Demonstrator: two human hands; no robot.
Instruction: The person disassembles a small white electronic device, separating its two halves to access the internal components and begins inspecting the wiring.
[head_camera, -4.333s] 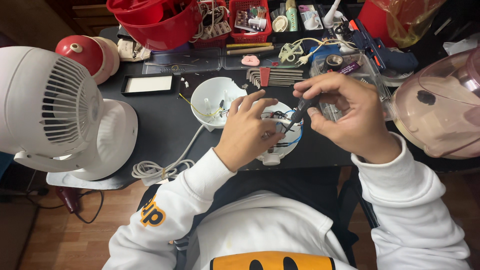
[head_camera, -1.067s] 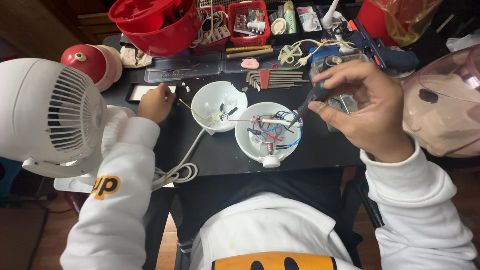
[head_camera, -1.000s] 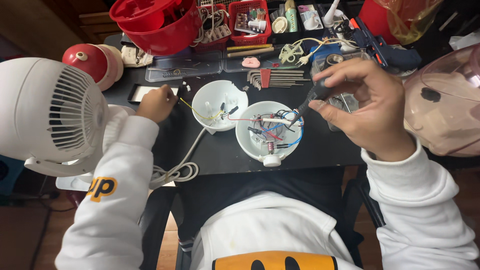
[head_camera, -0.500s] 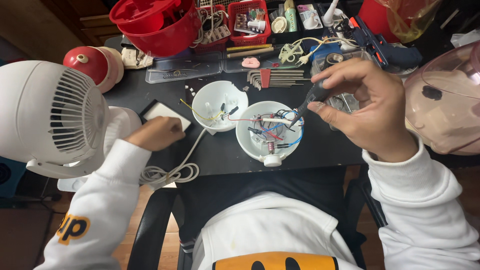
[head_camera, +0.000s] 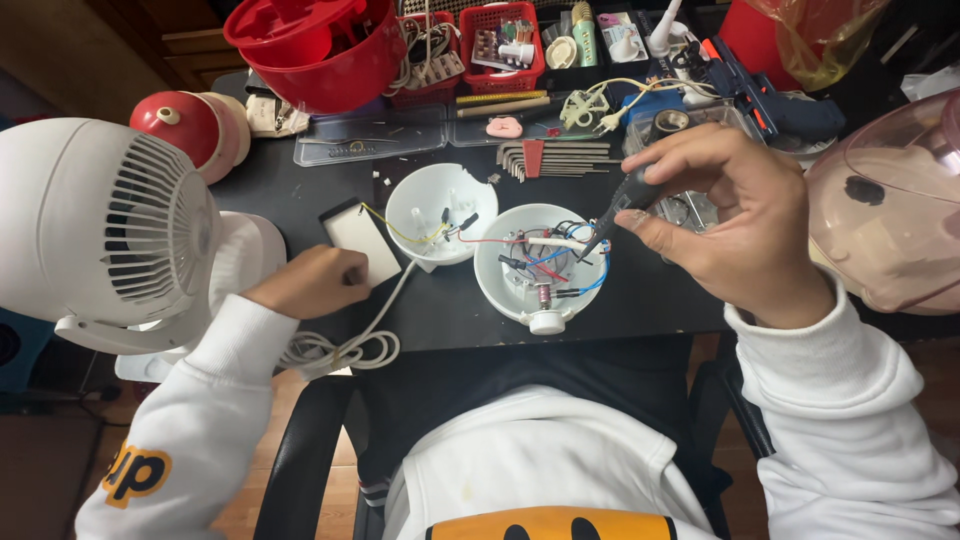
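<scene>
Home repair workbench, hex key set (head_camera: 553, 157), glue gun (head_camera: 770, 95), red parts baskets (head_camera: 500, 40), opened wired casings (head_camera: 541, 262)

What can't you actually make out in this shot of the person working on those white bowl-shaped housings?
Head view only:
- Tool tip: too small among the wires in the open housing.
- Right hand grip: its fingers cover the handle.
- White card: near corner under the left hand.
- Fan: cut off by the left edge.

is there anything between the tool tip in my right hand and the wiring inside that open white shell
Nothing visible. The right hand holds the dark tool with its tip already among the wires in the open white shell.
</scene>
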